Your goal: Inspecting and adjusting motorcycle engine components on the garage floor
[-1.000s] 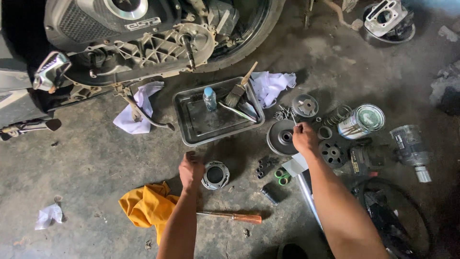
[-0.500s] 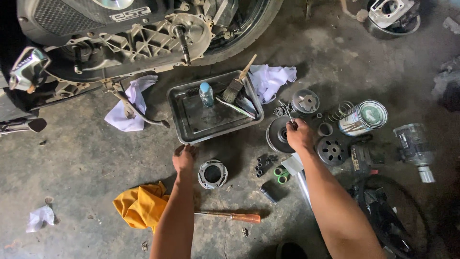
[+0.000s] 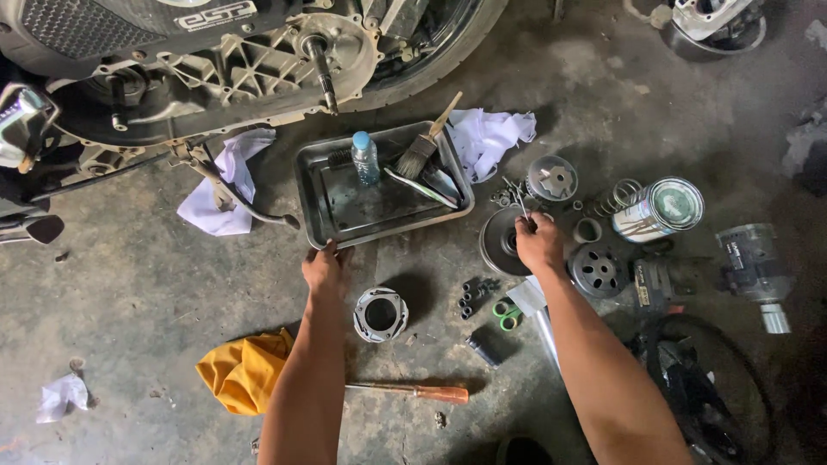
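Steel tray point(image 3: 317, 194), gripped by left hand point(image 3: 326, 269), holds bottle point(image 3: 365, 158), brush point(image 3: 422, 148)

Left hand point(image 3: 326, 269) fingers hidden behind metal tray point(image 3: 312, 196) rim; scooter point(image 3: 207, 60) cut off.

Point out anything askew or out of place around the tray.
The paintbrush lies tilted across the metal tray, its handle overhanging the rim. A small bottle stands upright in the tray. The left hand grips the near edge; nothing looks spilled.
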